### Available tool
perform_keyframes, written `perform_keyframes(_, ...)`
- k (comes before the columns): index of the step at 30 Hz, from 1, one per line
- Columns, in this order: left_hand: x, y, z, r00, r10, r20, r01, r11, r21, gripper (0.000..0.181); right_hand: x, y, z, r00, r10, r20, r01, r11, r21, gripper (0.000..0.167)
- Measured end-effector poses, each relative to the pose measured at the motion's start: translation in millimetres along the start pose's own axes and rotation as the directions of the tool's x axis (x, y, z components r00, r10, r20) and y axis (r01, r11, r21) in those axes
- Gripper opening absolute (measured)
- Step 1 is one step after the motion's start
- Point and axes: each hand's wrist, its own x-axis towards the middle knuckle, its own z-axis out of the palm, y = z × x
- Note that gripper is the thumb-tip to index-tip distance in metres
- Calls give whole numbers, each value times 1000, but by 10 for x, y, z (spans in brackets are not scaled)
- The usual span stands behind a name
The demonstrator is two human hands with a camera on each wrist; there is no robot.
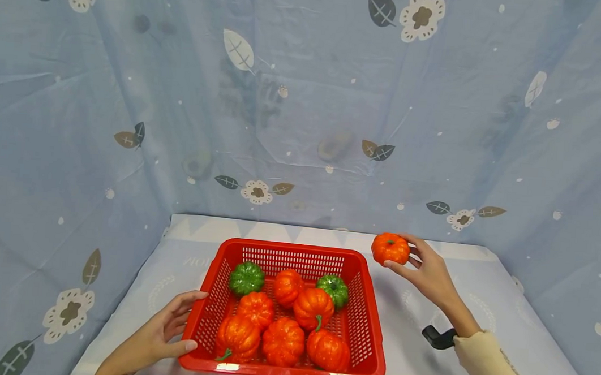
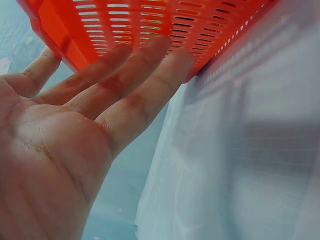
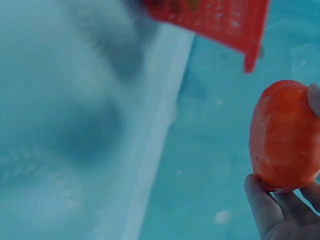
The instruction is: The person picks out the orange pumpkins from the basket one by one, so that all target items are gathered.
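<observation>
In the head view my right hand (image 1: 431,273) holds a small orange pumpkin (image 1: 390,249) between thumb and fingers, above the table and just right of a red plastic basket (image 1: 373,350). The right wrist view shows the same pumpkin (image 3: 282,135) gripped at its ends. My left hand (image 1: 162,330) is at the basket's left side, and its fairly straight fingers (image 2: 135,85) lie against the slotted wall (image 2: 200,25). Inside the basket lie several orange pumpkins (image 1: 283,342) and two green ones, one at the left (image 1: 247,279) and another at the right (image 1: 333,291).
The basket stands on a table with a pale cloth (image 1: 414,352). Blue patterned curtains (image 1: 304,125) hang behind and at both sides. A black curved piece (image 1: 439,337) sits at my right wrist, by the cream sleeve (image 1: 495,367).
</observation>
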Motion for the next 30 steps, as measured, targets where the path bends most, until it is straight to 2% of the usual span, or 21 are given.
perform_keyframes(6,9,-12,-7,1000,0,-12,0,1000,1,75,3,253,52,997,82,14,-82,997,5,87)
perform_keyframes(16,52,-21,-42,1000,24,1,-24,1000,4,74,15,646,224,987,155,32,-155,988,-5,91)
perform_keyframes(23,71,-15,-79,999,43,24,-44,999,13,74,5,774,305,975,220,41,-221,975,21,92)
perform_keyframes(30,65,-13,-78,999,43,25,-43,999,19,74,-23,817,356,961,268,71,-268,963,-7,95)
